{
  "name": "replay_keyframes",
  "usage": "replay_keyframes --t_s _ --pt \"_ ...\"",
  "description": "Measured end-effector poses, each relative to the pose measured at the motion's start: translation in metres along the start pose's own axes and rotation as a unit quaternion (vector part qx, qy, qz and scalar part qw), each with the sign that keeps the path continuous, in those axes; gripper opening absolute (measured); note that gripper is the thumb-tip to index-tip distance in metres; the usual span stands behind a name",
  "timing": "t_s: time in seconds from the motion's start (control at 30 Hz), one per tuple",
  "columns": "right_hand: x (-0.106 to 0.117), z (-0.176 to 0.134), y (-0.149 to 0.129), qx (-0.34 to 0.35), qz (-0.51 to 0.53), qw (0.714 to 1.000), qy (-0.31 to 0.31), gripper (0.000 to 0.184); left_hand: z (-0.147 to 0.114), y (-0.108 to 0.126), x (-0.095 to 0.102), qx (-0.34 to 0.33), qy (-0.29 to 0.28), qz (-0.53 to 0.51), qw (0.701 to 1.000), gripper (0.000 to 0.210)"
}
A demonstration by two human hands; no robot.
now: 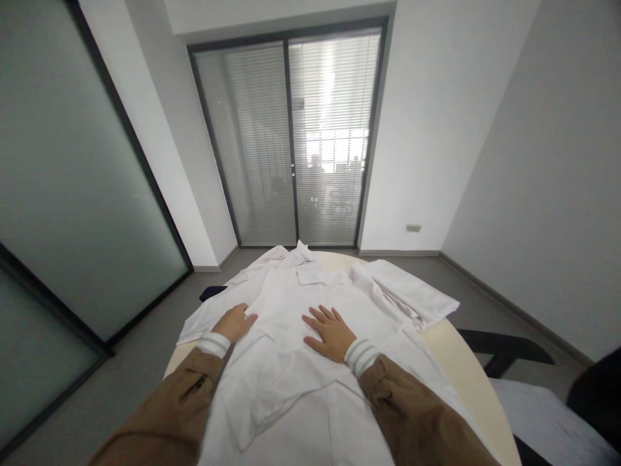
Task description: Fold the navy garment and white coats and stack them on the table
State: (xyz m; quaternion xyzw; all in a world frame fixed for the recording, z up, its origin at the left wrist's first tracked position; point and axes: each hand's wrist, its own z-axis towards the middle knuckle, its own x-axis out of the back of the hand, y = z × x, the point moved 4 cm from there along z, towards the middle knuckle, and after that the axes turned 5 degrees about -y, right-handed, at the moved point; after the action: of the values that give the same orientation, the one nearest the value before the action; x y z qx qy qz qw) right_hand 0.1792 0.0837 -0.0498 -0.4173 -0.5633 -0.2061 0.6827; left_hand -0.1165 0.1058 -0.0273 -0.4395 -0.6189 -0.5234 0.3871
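Brown sleeves [431,417] come in from the bottom edge, over the near part of a white coat [286,323] spread across a round counter [468,369]. Its cloth covers most of the top, and one coat sleeve [417,294] reaches the right rim. The left hand [235,323] rests on the coat's left part, loosely open, thumb standing off from the fingers, with no cloth seen pinched between them. The right hand [331,335] lies palm down near the middle, fingers spread, touching the cloth but gripping nothing.

Judging by its creases, the coat should be light, soft and limp, not fragile but quick to wrinkle; it would sag if lifted from one place, and a dragging palm could pull folds along with it. Two holds well apart would suit it best: the side edges, or the two shoulders at the far end. The near fold [291,404] seems to lie in layers, so fingertips could catch just one.
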Motion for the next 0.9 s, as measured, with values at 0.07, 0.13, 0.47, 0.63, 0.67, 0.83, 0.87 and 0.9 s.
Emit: replay_keyframes --t_s 0.07,0.13,0.47,0.63,0.67,0.83,0.87,0.9 --pt "-0.003 0.0 0.0 -0.013 -0.005 1.0 -0.01 0.062 -0.005 0.011 0.007 -0.016 0.027 -0.038 0.999 0.033" --pt "-0.006 0.0 0.002 -0.016 -0.006 1.0 -0.013 0.06 -0.007 0.027 0.013 -0.041 0.032 -0.073 0.996 0.032" --pt "-0.009 0.003 0.008 -0.012 0.005 1.0 -0.019 0.06 -0.006 0.138 0.0 -0.151 -0.031 0.014 0.988 0.04" --pt "-0.008 0.004 0.009 -0.01 0.023 1.0 -0.005 0.062 -0.002 0.171 -0.019 -0.159 -0.048 0.037 0.985 0.032" --pt "-0.008 0.004 0.009 -0.013 0.025 1.0 0.0 0.061 -0.001 0.175 -0.023 -0.16 -0.05 0.039 0.985 0.031" --pt "-0.008 0.005 0.009 -0.011 0.018 1.0 0.012 0.058 0.0 0.187 -0.043 -0.167 -0.056 0.033 0.984 0.029" --pt "-0.01 0.006 0.01 -0.01 0.017 1.0 0.013 0.06 -0.001 0.188 -0.046 -0.168 -0.058 0.031 0.984 0.029" --pt "-0.011 0.007 0.011 -0.008 0.018 1.0 0.012 0.061 -0.002 0.187 -0.047 -0.168 -0.058 0.029 0.984 0.03"
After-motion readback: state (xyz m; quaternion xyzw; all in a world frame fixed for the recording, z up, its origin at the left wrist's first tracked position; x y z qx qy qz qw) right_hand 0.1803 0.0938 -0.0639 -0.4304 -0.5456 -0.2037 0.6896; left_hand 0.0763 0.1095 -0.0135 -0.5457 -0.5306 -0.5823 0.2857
